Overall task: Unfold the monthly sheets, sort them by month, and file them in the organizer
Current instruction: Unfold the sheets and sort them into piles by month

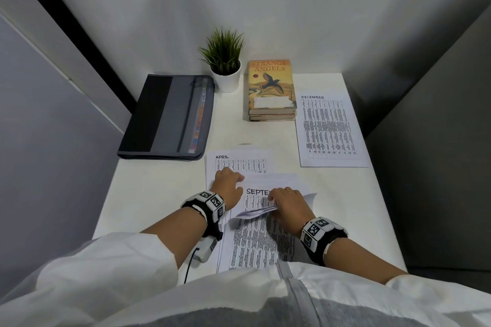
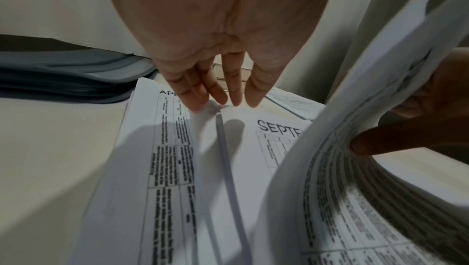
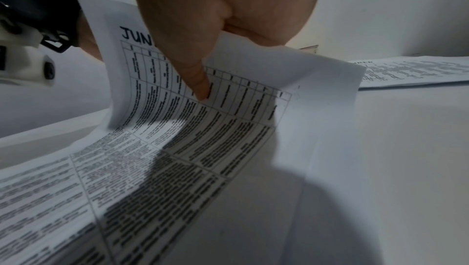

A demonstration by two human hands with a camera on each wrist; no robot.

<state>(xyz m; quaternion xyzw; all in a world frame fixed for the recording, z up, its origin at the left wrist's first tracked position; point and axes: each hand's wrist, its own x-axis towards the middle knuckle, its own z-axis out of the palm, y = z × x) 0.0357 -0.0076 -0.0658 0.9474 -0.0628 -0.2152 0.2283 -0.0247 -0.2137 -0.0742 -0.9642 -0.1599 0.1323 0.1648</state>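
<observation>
My right hand point(image 1: 284, 203) pinches a half-unfolded June sheet point(image 3: 241, 121), thumb point(image 3: 200, 85) on its printed side, and lifts its upper half off the table. In the left wrist view that June sheet point(image 2: 355, 113) curves up at the right. Under it lies the September sheet point(image 1: 255, 244), which overlaps the April sheet point(image 1: 239, 164). My left hand point(image 1: 232, 178) is open, and its straight fingertips point(image 2: 233, 97) press on the September sheet's point(image 2: 276, 129) top left corner. The December sheet point(image 1: 329, 130) lies flat at the right. A dark grey organizer point(image 1: 167, 117) lies zipped shut at the back left.
A potted plant point(image 1: 225, 66) and a stack of books point(image 1: 271, 93) stand at the back of the white table point(image 1: 148, 194). Grey walls close in the table at the back and on both sides. A cable hangs from my left wrist near the front edge.
</observation>
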